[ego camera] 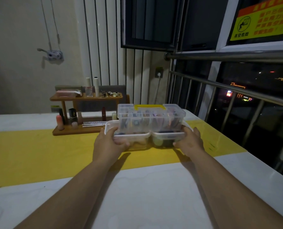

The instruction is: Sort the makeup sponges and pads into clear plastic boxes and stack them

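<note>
Head view: white table (137, 195), yellow runner (38, 154), boxes (151, 119), window (269, 76).

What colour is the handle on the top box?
The handle is yellow; clearest in the head view.

Bare forearms (81, 187) run from the lower edge to a bare left hand (110, 142) and right hand (189, 142).
</note>
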Tool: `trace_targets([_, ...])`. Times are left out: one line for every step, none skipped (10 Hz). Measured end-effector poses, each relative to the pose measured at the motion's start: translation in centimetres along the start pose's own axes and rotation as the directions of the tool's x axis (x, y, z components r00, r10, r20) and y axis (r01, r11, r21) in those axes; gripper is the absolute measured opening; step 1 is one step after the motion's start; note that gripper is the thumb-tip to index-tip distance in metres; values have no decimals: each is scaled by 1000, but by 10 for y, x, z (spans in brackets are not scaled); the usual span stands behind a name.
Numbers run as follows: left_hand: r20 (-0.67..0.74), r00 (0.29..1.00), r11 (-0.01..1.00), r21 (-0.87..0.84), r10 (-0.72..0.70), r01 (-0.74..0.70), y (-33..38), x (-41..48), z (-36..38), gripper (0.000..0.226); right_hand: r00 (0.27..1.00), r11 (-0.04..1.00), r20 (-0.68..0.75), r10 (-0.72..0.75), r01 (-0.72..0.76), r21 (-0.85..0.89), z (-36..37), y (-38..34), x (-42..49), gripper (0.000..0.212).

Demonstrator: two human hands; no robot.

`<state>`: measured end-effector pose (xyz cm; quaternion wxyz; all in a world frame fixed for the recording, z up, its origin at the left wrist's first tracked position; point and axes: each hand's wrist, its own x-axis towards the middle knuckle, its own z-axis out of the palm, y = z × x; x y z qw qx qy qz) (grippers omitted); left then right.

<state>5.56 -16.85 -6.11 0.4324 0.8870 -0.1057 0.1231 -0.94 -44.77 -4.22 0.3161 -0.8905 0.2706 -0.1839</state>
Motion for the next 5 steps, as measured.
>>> trace_targets([6, 1000, 997, 71, 20, -21, -1, 0, -3, 83, 1000, 1000, -24, -16, 16, 19, -2, 0, -2, 77])
trace_targets([12, 1000, 994, 100, 29, -30, 4, -3, -8, 83, 998, 1000, -53, -15, 16, 19, -7, -3, -6, 84])
trace_targets([3, 1000, 991, 128, 30, -30, 9, -5, -13, 78, 997, 997, -72, -27, 32, 64, -12, -6, -11, 83])
trace_targets([-23, 999, 989, 144, 35, -31, 15, -13, -19, 74, 994, 992, -101, -48, 60, 112, -16, -11, -22, 79])
trace_targets([-76, 995, 994, 89, 72, -65, 20, -16, -23, 71, 987, 986, -150, -55, 78, 150, -20, -18, -31, 77])
